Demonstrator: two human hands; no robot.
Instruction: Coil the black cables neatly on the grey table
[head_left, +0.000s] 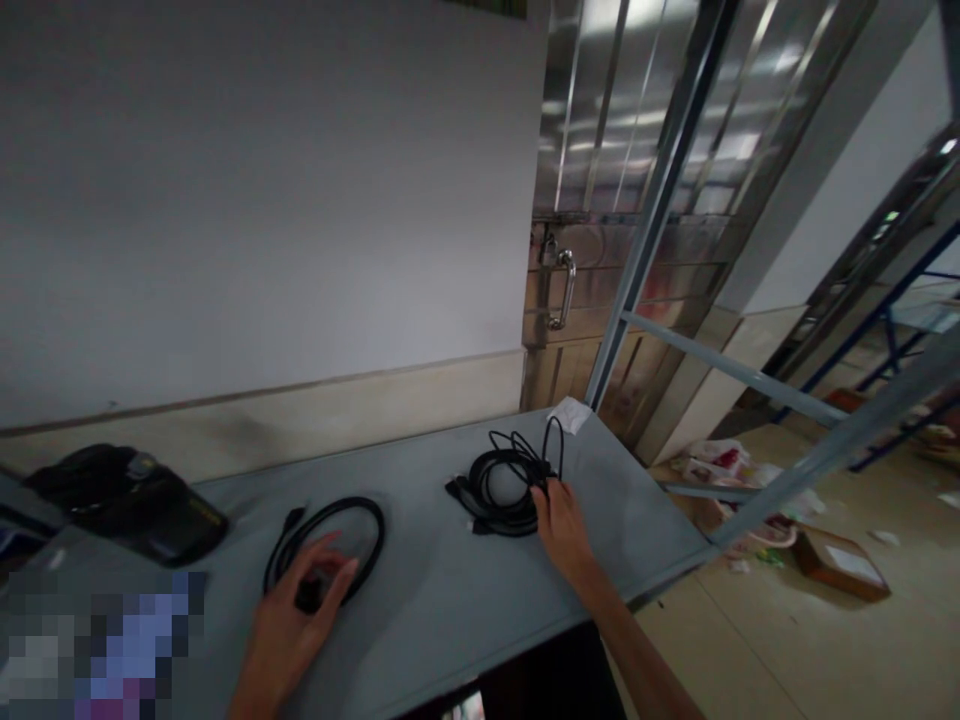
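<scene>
My left hand (289,625) rests on the grey table (442,590), its spread fingers lying over the near end of a looped black cable (330,540). My right hand (561,525) reaches to the far right of the table and its fingers close on the edge of a second coil of black cable (501,485). That coil lies flat with loose loops sticking up behind it.
A black pouch (131,500) lies at the table's left end. A white scrap (568,413) sits at the far right corner by a grey metal shelf post (649,225). A steel door (600,200) stands behind, and litter and a cardboard box (840,562) lie on the floor at right.
</scene>
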